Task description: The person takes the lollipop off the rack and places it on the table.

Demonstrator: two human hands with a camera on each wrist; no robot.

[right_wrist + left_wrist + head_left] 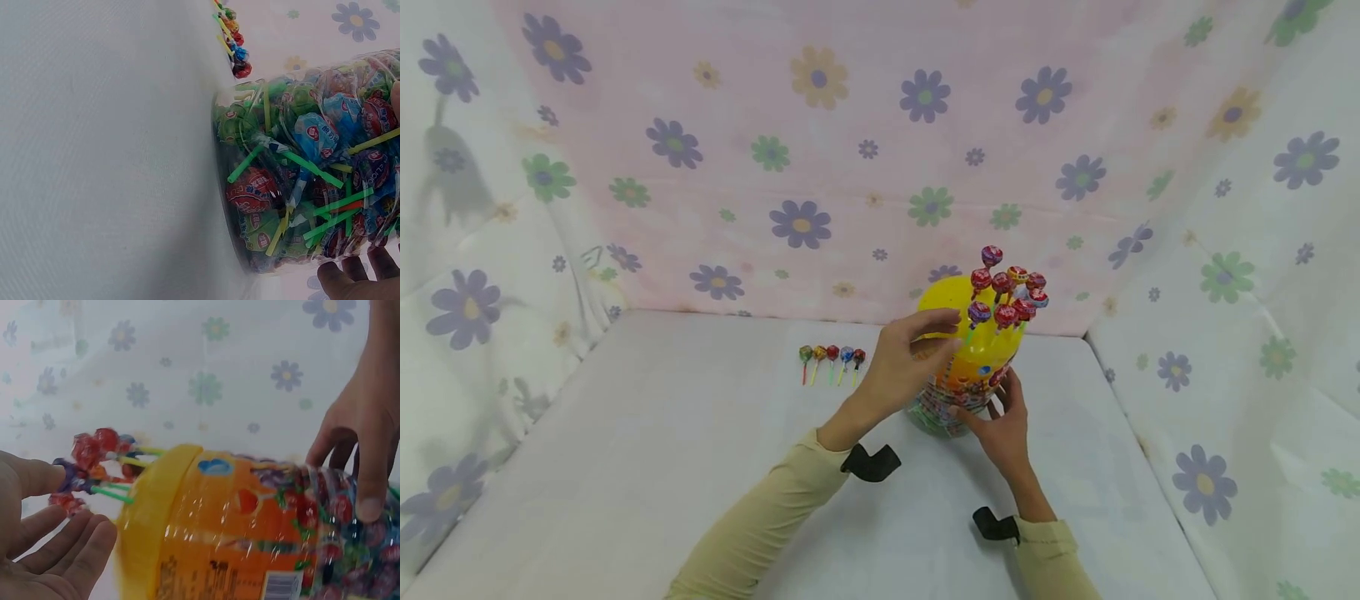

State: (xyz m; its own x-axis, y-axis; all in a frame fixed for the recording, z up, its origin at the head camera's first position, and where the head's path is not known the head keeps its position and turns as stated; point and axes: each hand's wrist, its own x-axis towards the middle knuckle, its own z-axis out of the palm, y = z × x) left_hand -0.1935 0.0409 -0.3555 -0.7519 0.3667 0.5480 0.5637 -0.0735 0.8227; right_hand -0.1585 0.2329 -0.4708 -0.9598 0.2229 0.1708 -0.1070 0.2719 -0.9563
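A clear jar (294,175) packed with wrapped lollipops stands upright on the white table, with an orange label (231,512) around its upper part. Its yellow lid (942,293) carries a cluster of lollipops (1002,287) stuck in by their sticks, heads up. My right hand (1007,429) grips the jar low on its right side, thumb in front. At the lid's left, my left hand (904,360) has its fingers spread apart. In the left wrist view one fingertip comes right up to a purple-wrapped lollipop (74,478) whose green stick meets the lid.
Several lollipops (832,354) lie in a row on the table (647,433) left of the jar, heads toward the back. Flower-printed cloth (737,150) hangs behind and along both sides. A black wrist mount (871,463) sticks out from the left sleeve.
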